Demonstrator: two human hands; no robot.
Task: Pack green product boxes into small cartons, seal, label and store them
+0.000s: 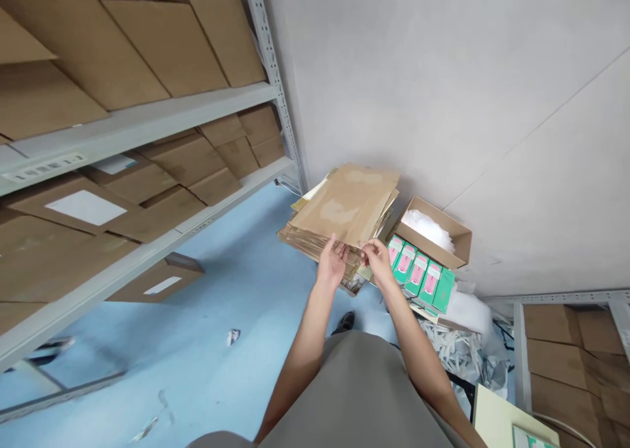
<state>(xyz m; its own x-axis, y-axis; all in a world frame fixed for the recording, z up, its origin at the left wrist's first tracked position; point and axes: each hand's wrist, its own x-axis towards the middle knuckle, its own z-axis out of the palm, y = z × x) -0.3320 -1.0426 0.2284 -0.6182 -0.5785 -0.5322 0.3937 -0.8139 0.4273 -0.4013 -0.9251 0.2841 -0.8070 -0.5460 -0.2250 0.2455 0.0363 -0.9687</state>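
A brown cardboard sheet (pixel 347 202) with pale worn patches lies on top of a thick stack of flattened cardboard (pixel 305 239) by the wall. My left hand (pixel 333 262) is at the sheet's near edge, thumb over the edge and fingers curled beside it. To its right, my right hand (pixel 377 262) pinches the near right corner with bent fingers. Some fingertips of both hands are partly hidden. Beside my right hand stand several green boxes with pink labels (pixel 416 271).
An open carton (pixel 460 235) with white padding sits against the wall. On the left, a metal shelf (pixel 231 189) carries brown boxes; another carton (pixel 157 281) is on the blue floor (pixel 211 363). Shredded white paper (pixel 455 349) and a second shelf (pixel 522 356) are at right.
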